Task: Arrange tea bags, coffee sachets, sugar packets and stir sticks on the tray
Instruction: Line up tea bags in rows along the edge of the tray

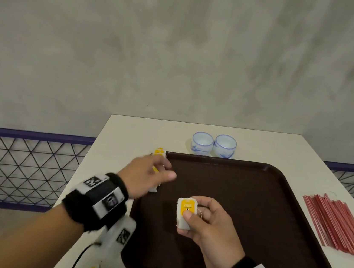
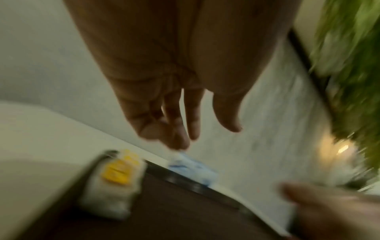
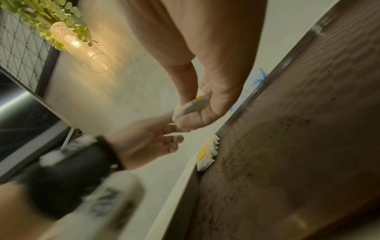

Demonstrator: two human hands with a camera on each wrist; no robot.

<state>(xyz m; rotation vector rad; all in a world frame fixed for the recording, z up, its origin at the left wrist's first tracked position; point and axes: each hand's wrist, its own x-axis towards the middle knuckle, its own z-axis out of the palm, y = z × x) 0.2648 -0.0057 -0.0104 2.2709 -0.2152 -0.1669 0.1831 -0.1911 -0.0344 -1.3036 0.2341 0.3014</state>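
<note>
The right hand [image 1: 207, 224] pinches a tea bag [image 1: 185, 215] above the tray [image 1: 273, 212]; the left hand [image 1: 146, 174] hovers with loose, empty fingers [image 2: 193, 116].

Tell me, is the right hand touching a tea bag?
Touching. The head view shows the right hand pinching the tea bag, thumb pressed on its yellow tag, above the tray.

Two bare hands, each wearing a wrist band.
The right hand [image 1: 207, 222] pinches a tea bag [image 1: 185, 215] between thumb and fingertips; the left hand [image 1: 146, 174] reaches forward, blurred, fingers loosely extended.
</note>
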